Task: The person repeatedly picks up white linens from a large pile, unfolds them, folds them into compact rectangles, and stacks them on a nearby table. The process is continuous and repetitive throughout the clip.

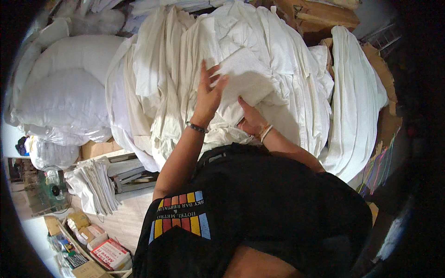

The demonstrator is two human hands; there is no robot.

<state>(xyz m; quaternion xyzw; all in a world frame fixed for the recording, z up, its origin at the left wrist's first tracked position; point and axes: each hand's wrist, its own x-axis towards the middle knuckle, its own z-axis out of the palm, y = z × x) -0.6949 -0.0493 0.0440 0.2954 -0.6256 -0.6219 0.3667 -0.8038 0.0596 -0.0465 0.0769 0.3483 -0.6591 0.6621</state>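
Note:
A folded white cloth (245,76) lies in front of me on a large heap of white and cream fabric (167,66). My right hand (252,120) grips the lower edge of the folded cloth, its thumb on top and its other fingers mostly hidden beneath. My left hand (210,93) is raised with fingers apart at the cloth's left side; whether its fingertips touch the cloth is not clear. Dark beads circle the left wrist, and a white band circles the right.
Stuffed clear plastic bags (66,93) lie at the left. A stack of folded cloths (95,184) stands below them, near a box with red print (111,255). More draped white cloth (354,104) hangs at the right by torn cardboard (387,121). Cartons (323,15) stand behind.

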